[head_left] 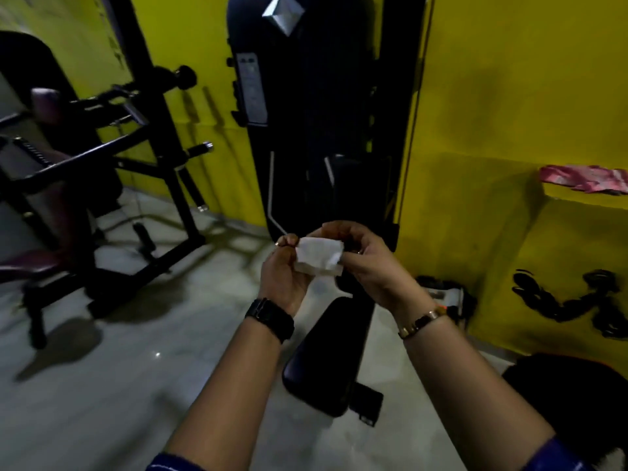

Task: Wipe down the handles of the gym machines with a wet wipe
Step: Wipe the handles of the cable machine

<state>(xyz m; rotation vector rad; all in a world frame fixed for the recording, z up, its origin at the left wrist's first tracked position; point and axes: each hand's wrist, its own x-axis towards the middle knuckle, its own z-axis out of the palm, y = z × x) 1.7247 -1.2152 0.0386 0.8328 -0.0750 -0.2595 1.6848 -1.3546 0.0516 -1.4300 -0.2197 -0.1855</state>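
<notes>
Wet wipe [319, 256] held in air above black seat pad [326, 362], pinched at both ends. Your left hand [283, 273]: fingers curled on left edge. Your right hand [360, 256]: thumb and fingers gripping right edge. Wipe looks partly folded, not spread. No handle touched yet; chrome-tipped grip [200, 149] sits well left of and beyond seat pad. Risks: pull ends apart too hard, wipe tears; slacken one pinch, it drops to floor beside seat pad, picks up dirt; leave it wadded, little wet surface meets handle.
</notes>
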